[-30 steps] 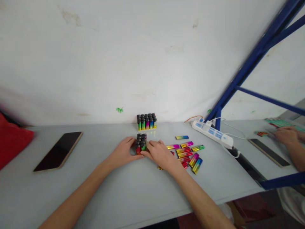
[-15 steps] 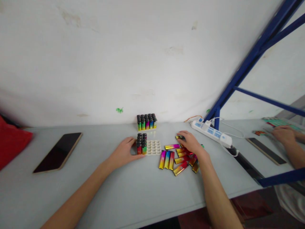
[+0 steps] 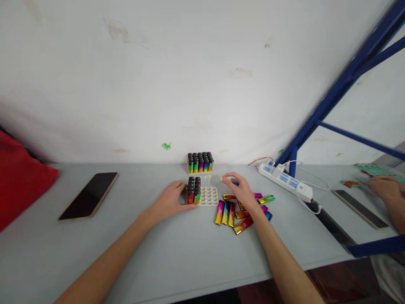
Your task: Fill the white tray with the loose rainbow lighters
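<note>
Left hand (image 3: 171,199) holds the white tray (image 3: 209,196) by its left end, where black-topped lighters (image 3: 193,191) stand upright. Right hand (image 3: 243,191) pinches a blue-and-yellow piece (image 3: 235,183) near the tray's far right corner. Loose shiny pieces (image 3: 225,213) lie on the table (image 3: 177,261) nearby; a second tray (image 3: 199,173), bearing lighters, stands near the wall (image 3: 196,84).

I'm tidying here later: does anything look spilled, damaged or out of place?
No spill shows. The white wall has a green scribble just above the table and brownish smudges higher up, marring it. Metallic pieces right of the nearer white tray lie at mixed angles, looking jumbled.
</note>
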Demonstrator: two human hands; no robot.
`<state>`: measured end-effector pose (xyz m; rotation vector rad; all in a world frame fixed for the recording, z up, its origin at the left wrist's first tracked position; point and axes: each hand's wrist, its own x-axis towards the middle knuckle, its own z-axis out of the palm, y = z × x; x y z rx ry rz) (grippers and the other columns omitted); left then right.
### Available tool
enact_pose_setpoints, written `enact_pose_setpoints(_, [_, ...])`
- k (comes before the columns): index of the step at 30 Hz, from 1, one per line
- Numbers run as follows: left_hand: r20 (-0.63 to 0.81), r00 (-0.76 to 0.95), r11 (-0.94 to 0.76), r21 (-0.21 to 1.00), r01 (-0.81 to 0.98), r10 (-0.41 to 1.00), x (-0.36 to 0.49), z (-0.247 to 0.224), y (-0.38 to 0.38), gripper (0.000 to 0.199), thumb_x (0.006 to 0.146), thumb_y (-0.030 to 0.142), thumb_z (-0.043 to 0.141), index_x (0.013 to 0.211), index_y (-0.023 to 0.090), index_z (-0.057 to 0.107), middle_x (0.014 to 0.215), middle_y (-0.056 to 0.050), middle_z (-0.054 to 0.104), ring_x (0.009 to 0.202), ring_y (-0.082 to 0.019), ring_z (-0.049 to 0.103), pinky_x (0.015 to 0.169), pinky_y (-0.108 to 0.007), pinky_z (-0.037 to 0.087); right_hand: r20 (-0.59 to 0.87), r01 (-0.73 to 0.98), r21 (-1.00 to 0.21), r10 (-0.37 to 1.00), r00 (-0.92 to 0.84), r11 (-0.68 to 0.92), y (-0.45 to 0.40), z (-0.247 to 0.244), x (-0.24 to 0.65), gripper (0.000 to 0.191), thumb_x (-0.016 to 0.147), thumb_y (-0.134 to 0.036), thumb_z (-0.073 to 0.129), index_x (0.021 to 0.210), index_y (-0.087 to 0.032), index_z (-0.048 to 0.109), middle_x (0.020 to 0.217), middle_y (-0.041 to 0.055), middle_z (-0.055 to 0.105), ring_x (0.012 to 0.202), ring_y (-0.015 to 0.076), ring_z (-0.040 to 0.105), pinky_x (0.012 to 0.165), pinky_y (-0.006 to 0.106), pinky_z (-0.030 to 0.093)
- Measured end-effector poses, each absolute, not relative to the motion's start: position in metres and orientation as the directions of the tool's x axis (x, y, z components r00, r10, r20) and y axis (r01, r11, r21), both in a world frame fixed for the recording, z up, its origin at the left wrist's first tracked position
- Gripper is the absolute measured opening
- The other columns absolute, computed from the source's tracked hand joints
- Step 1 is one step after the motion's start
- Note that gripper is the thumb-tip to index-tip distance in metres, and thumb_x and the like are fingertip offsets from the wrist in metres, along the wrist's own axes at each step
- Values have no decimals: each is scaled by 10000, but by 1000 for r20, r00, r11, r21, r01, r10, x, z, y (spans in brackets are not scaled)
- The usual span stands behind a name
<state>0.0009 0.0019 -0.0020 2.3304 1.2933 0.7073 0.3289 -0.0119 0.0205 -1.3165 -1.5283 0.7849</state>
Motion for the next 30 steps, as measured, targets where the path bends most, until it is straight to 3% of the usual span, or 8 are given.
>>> enact_pose_setpoints(4, [243, 455, -507, 560, 655, 857, 1, -1, 1, 616, 809, 813, 905, 1011, 254, 743, 1159, -133, 791, 1101, -394, 757, 1026, -518, 632, 91, 262, -960, 995, -33, 96, -20, 20, 300, 657, 765, -792, 948, 968, -264, 614, 725, -73, 641, 570, 123, 429, 564, 255, 367])
enact_pose_setpoints(9, [248, 454, -511, 541, 668, 856, 1, -1, 2, 655, 801, 849, 890, 1031, 254, 742, 1156, -132, 794, 1090, -394, 760, 1015, -518, 638, 134, 268, -955, 991, -9, 131, -21, 21, 290, 653, 678, -790, 997, 841, -238, 687, 705, -34, 639, 663, 162, 509, 624, 282, 407])
enact_pose_setpoints(12, [245, 463, -517, 535, 668, 852, 0, -3, 3, 654, 796, 848, 893, 1029, 256, 741, 1134, -126, 793, 1065, -384, 757, 1001, -511, 641, 138, 257, -957, 990, 8, 131, -20, 21, 291, 659, 736, -855, 922, 819, -225, 748, 680, -21, 605, 666, 175, 494, 637, 308, 416])
enact_pose_setpoints(16, [272, 459, -528, 543, 653, 846, -2, -5, 4, 662, 797, 863, 883, 1039, 260, 755, 1125, -119, 797, 1066, -382, 757, 1010, -512, 645, 204, 196, -959, 979, -20, 204, -22, 22, 290, 755, 900, -987, 674, 726, -252, 662, 712, 8, 584, 732, 205, 541, 687, 327, 484])
enact_pose_setpoints(20, [271, 462, -530, 548, 647, 845, -2, -6, 5, 686, 788, 881, 885, 1041, 257, 757, 1140, -118, 804, 1080, -382, 761, 1029, -515, 644, 145, 2, -989, 973, -182, 148, -30, 24, 281, 745, 929, -1016, 651, 846, -279, 590, 704, -41, 548, 655, 176, 521, 676, 324, 549])
enact_pose_setpoints(22, [263, 463, -526, 550, 648, 846, -2, -6, 4, 672, 799, 862, 889, 1046, 252, 754, 1152, -123, 803, 1083, -378, 760, 1030, -513, 642, 65, -57, -997, 964, -256, 52, -33, 24, 275, 764, 881, -1045, 688, 879, -294, 544, 651, -91, 444, 554, 145, 407, 560, 293, 486])
enact_pose_setpoints(25, [255, 454, -514, 551, 657, 854, -1, -5, 4, 650, 807, 843, 891, 1030, 250, 745, 1158, -132, 800, 1090, -387, 758, 1027, -521, 640, -49, -47, -997, 968, -247, -62, -34, 21, 269, 834, 839, -1119, 617, 800, -298, 479, 605, -116, 293, 506, 112, 224, 463, 255, 274])
enact_pose_setpoints(30, [247, 457, -512, 546, 663, 855, 0, -1, 2, 646, 792, 845, 895, 1018, 255, 760, 1134, -123, 801, 1067, -382, 754, 1014, -510, 637, -84, 23, -996, 985, -147, -82, -30, 16, 263, 807, 963, -1055, 425, 665, -306, 390, 543, -72, 285, 509, 129, 224, 487, 288, 215])
